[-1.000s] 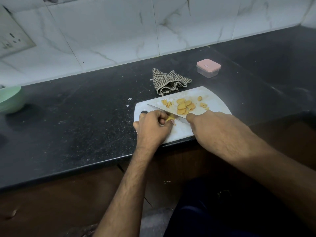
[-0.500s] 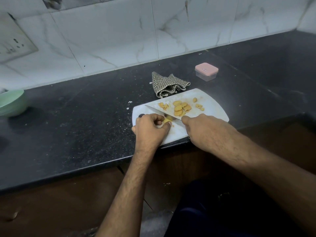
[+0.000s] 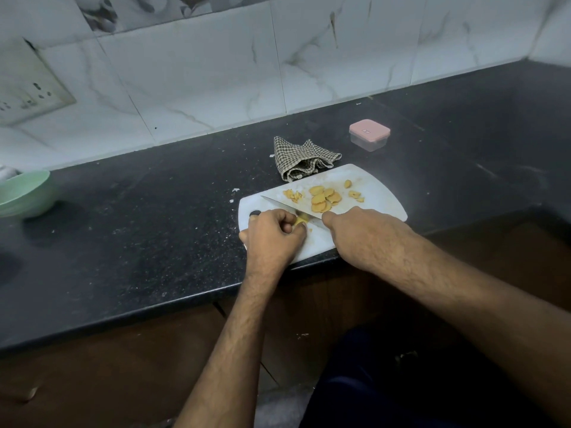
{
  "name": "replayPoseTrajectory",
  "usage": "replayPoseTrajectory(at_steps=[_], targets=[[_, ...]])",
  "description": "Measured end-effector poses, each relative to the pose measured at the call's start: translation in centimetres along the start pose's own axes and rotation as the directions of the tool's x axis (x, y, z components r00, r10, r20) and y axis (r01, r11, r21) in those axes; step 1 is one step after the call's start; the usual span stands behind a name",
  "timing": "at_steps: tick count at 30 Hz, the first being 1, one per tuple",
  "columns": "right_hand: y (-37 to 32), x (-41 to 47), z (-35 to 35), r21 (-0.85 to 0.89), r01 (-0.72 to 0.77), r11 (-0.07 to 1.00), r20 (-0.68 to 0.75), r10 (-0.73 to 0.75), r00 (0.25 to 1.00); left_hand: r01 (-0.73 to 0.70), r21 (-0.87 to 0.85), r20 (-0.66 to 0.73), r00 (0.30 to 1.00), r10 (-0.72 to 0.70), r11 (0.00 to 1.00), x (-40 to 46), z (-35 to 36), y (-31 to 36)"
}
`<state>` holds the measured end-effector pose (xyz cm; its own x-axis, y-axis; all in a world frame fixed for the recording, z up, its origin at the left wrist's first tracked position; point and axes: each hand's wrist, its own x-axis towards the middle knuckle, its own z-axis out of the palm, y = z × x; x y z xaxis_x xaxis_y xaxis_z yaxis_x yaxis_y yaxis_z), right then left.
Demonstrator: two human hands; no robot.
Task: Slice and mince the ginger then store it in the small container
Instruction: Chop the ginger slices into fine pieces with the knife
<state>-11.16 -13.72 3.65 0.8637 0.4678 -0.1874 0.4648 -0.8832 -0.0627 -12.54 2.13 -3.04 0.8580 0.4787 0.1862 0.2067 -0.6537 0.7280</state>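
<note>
I had my left hand (image 3: 272, 234) curled on the white cutting board (image 3: 383, 196), pinching the ginger stub (image 3: 300, 220) at its near-left part, while my right hand (image 3: 361, 233) gripped the knife (image 3: 287, 206), handle hidden under the fingers, blade angled across the board and touching the stub. Cut ginger slices (image 3: 323, 197) lay mid-board just beyond the blade. The small container (image 3: 369, 135), pink lid on, sat on the bench (image 3: 154, 217) beyond the board's far-right corner, a checked cloth (image 3: 301, 160) touched the board's far edge, and a green bowl (image 3: 23, 193) stood far left of the board.
</note>
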Motion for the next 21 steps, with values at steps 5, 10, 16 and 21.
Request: replayPoseTrajectory(at_steps=[5, 10, 16, 21], targets=[[0.9, 0.8, 0.3, 0.056, 0.009, 0.998, 0.014, -0.01, 1.0, 0.006, -0.027, 0.029, 1.0, -0.005, 1.0, 0.1, 0.1, 0.3], [0.7, 1.4, 0.4, 0.084, 0.008, 0.996, 0.001, -0.008, 1.0, 0.013, -0.032, 0.02, 1.0, -0.013, 0.999, 0.0, -0.2, 0.2], [1.1, 0.9, 1.4, 0.06, 0.004, 0.998, -0.036, -0.002, 0.999, 0.006, -0.037, 0.015, 1.0, -0.005, 0.999, -0.1, 0.1, 0.2], [1.2, 0.5, 1.6, 0.037, 0.024, 0.999, -0.081, -0.021, 0.996, 0.004, -0.021, 0.007, 1.0, -0.004, 1.0, -0.1, 0.0, 0.1]])
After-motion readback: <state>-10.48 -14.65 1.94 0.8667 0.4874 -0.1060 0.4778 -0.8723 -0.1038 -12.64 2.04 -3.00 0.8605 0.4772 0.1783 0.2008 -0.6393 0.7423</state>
